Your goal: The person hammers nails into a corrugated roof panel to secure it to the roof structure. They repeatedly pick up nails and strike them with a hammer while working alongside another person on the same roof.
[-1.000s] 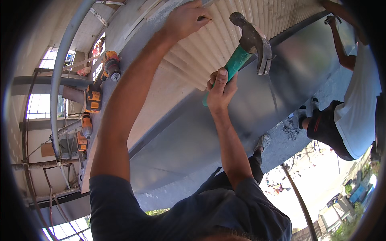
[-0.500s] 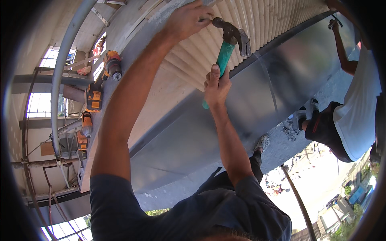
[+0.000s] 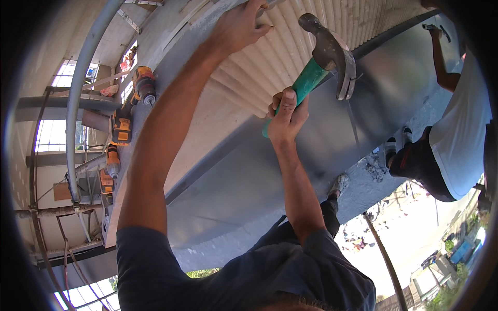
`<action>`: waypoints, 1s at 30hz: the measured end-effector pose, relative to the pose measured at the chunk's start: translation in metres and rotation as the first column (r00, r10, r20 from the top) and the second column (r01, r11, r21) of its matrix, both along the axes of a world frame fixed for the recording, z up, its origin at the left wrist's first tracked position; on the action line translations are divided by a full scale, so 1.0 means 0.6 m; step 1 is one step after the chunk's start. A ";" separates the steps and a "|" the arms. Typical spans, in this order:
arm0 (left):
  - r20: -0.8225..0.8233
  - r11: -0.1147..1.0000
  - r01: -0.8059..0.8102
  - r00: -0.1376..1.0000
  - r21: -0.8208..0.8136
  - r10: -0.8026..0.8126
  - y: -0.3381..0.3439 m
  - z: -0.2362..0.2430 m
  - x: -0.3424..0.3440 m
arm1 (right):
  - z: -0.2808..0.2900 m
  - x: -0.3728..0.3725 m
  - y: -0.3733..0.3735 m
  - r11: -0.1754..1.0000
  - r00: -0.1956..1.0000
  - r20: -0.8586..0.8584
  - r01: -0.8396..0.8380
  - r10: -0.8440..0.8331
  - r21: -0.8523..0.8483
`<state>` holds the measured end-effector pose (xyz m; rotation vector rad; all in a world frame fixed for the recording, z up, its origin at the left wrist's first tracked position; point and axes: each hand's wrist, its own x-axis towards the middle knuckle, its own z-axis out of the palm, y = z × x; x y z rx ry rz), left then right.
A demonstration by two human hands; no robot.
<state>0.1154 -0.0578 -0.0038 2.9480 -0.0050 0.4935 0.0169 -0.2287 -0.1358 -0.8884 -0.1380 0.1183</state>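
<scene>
My right hand (image 3: 288, 115) is wrapped round the green handle of a claw hammer (image 3: 328, 51). Its dark head is raised above the edge of the corrugated sheet (image 3: 254, 70), claw side toward the right. My left hand (image 3: 237, 28) reaches over the far left part of that beige ribbed sheet, thumb and forefinger spread apart. A tiny dark spot shows by the thumb tip, too small to name. Along the sheet's near side runs a smooth grey metal panel (image 3: 259, 166).
Orange-and-black cordless drills (image 3: 144, 85) and other power tools (image 3: 120, 127) lie along the left edge. A grey pipe (image 3: 78, 103) rises beyond them. At right, a co-worker in a white shirt (image 3: 461, 137) holds a hammer (image 3: 445, 33). Bright ground with debris (image 3: 358, 233) shows far below.
The hammer head has swung up and right, away from my left fingertips. My left thumb and forefinger have parted. The co-worker's raised hand has shifted slightly right.
</scene>
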 end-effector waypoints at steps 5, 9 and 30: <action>0.011 1.000 0.017 1.000 0.008 -0.017 0.000 -0.001 0.001 | -0.006 0.006 -0.003 0.948 0.983 -0.084 -0.178 0.161 -0.264; 0.008 0.998 0.002 1.000 0.062 -0.003 0.003 -0.002 0.001 | -0.013 0.008 -0.007 0.988 0.999 -0.036 -0.028 0.023 -0.149; 0.029 0.998 0.038 0.999 0.042 -0.039 0.008 0.000 -0.002 | -0.012 0.013 -0.004 0.993 0.999 0.021 0.049 -0.047 -0.106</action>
